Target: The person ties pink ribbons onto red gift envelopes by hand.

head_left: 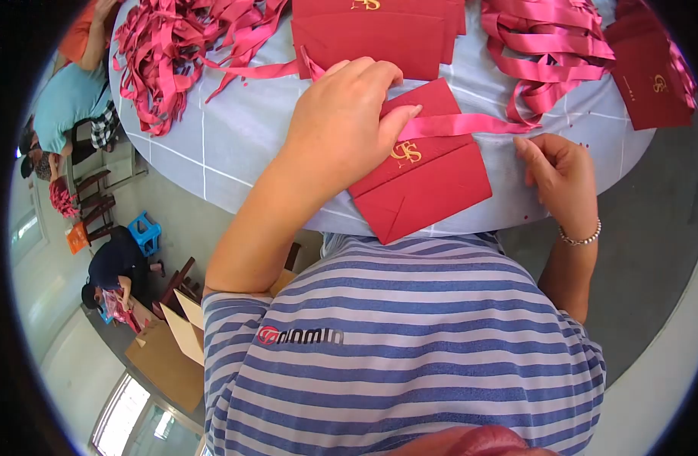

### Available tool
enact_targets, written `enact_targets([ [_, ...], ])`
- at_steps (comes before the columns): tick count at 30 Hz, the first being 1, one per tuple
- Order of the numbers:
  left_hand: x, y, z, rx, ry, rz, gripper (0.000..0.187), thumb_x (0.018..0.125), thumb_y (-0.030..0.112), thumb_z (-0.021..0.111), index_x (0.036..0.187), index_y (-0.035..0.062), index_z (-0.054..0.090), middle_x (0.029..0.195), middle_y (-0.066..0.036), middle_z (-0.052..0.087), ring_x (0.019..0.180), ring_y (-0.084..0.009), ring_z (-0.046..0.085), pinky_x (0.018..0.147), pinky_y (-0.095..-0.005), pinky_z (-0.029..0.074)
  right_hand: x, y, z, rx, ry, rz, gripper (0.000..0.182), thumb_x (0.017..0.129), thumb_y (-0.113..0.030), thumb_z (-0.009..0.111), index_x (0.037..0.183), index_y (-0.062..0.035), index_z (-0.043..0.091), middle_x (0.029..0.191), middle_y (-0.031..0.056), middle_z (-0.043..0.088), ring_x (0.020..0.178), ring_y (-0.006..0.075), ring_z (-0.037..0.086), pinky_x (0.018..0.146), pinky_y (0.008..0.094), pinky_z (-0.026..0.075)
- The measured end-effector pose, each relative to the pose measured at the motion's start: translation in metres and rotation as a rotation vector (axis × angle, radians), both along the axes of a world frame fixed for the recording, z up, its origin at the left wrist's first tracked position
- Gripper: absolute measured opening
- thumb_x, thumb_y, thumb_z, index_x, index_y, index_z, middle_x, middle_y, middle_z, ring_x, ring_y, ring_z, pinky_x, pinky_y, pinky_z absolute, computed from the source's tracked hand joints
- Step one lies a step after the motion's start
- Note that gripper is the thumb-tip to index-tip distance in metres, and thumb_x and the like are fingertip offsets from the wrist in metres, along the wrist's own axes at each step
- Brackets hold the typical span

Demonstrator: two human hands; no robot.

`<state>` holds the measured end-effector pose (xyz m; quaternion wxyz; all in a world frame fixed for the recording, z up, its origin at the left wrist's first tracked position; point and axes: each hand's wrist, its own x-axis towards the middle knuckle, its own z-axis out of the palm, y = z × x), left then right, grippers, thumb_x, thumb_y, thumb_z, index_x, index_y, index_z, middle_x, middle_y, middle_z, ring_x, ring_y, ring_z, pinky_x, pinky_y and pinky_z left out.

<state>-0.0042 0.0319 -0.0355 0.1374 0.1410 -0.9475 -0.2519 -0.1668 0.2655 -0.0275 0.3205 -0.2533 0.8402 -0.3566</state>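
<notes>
The left hand [337,118] was half-curled over the red gift bag [440,182] and the right hand [560,167] loosely bent, both grips unclear, so tugging the pink ribbon [471,124] risked sliding the bag off the table [235,152]'s near edge, which it overhung.

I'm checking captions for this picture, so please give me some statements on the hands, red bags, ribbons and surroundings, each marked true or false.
1. The left hand lies over part of the red bag nearest the person's body. True.
2. The tablecloth is plain green. False: it is pale blue-grey with white lines.
3. The right hand has a bracelet at its wrist. True.
4. Ribbons are heaped on one side of the table only. False: one heap is at the upper left, another at the upper right.
5. A pink ribbon stretches across part of that bag. True.
6. The stool on the floor is yellow. False: it is blue.
</notes>
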Motion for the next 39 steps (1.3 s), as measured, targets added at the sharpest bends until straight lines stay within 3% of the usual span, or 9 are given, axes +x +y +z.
enact_targets([
  [7,0.004,0.013,0.017,0.181,0.018,-0.072,0.028,0.084,0.016,0.079,0.100,-0.0027,0.066,0.086,-0.013,0.064,0.076,-0.0276,0.063,0.067,-0.0336,0.050,0.006,0.003,0.000,-0.302,-0.651,-0.047,0.033,0.101,-0.021,0.064,0.125,0.0018,0.064,0.070,0.0089,0.069,0.041,0.0049,0.047,0.040,0.0191,0.033],
  [12,0.006,0.016,0.026,0.302,0.101,-0.052,0.017,0.086,0.008,0.075,0.093,-0.0040,0.066,0.080,-0.012,0.063,0.072,-0.0273,0.061,0.066,-0.0333,0.048,0.009,0.001,-0.019,-0.502,-1.113,-0.024,0.041,0.109,-0.025,0.049,0.140,0.0004,0.053,0.082,0.0169,0.073,0.038,0.0063,0.043,0.038,0.0200,0.033],
  [14,0.006,0.012,0.033,0.296,0.112,-0.125,0.011,0.087,0.004,0.072,0.089,-0.0042,0.066,0.076,-0.012,0.062,0.071,-0.0265,0.061,0.065,-0.0339,0.047,0.013,-0.003,-0.022,-0.718,-1.509,-0.285,0.039,0.111,-0.026,0.045,0.139,-0.0012,0.053,0.074,0.0115,0.068,0.036,0.0058,0.036,0.037,0.0208,0.031],
  [20,0.007,-0.002,0.034,0.291,0.071,-0.134,0.010,0.089,0.005,0.071,0.088,-0.0044,0.066,0.075,-0.012,0.061,0.067,-0.0237,0.060,0.063,-0.0321,0.046,0.023,-0.008,-0.023,-0.992,-1.294,-0.347,0.027,0.110,-0.021,0.046,0.123,-0.0029,0.063,0.071,0.0009,0.057,0.050,0.0042,0.043,0.047,0.0193,0.032],
  [23,0.012,0.004,0.022,0.399,0.007,-0.084,0.012,0.091,0.007,0.070,0.088,-0.0043,0.066,0.074,-0.011,0.061,0.065,-0.0201,0.059,0.061,-0.0309,0.045,0.024,-0.010,-0.036,-0.955,-0.275,-0.270,0.013,0.102,-0.003,0.058,0.107,0.0018,0.069,0.102,0.0065,0.068,0.077,0.0094,0.060,0.061,0.0189,0.044],
  [27,0.015,0.007,0.018,0.482,-0.053,-0.034,0.017,0.094,0.012,0.068,0.088,-0.0041,0.067,0.072,-0.009,0.062,0.063,-0.0157,0.057,0.059,-0.0296,0.045,0.029,-0.018,-0.014,-1.019,-0.395,-0.413,0.016,0.102,-0.003,0.058,0.114,0.0036,0.067,0.113,0.0145,0.068,0.098,0.0201,0.069,0.063,0.0223,0.050],
  [33,0.016,-0.002,0.020,0.526,-0.125,-0.007,0.018,0.095,0.014,0.068,0.089,-0.0028,0.070,0.073,-0.006,0.065,0.065,-0.0108,0.057,0.060,-0.0288,0.045,0.029,-0.016,-0.011,-1.025,-0.649,-0.044,0.020,0.103,-0.005,0.056,0.115,0.0048,0.068,0.087,0.0133,0.068,0.061,0.0121,0.059,0.050,0.0207,0.043],
  [36,0.018,-0.005,0.020,0.633,-0.227,0.016,0.015,0.092,0.012,0.072,0.091,-0.0022,0.070,0.076,-0.003,0.066,0.069,-0.0081,0.058,0.062,-0.0274,0.047,0.044,-0.031,0.006,-0.573,-0.379,0.111,0.012,0.097,0.001,0.063,0.102,0.0032,0.074,0.082,0.0053,0.066,0.059,0.0074,0.054,0.052,0.0199,0.040],
  [39,0.022,-0.005,0.016,0.687,-0.174,-0.036,0.014,0.087,0.009,0.076,0.094,-0.0022,0.070,0.080,-0.003,0.068,0.073,-0.0084,0.061,0.066,-0.0274,0.050,0.051,-0.044,-0.006,-0.539,-0.055,0.173,0.011,0.090,0.002,0.071,0.100,0.0010,0.074,0.082,0.0073,0.068,0.061,0.0131,0.058,0.056,0.0249,0.044],
])
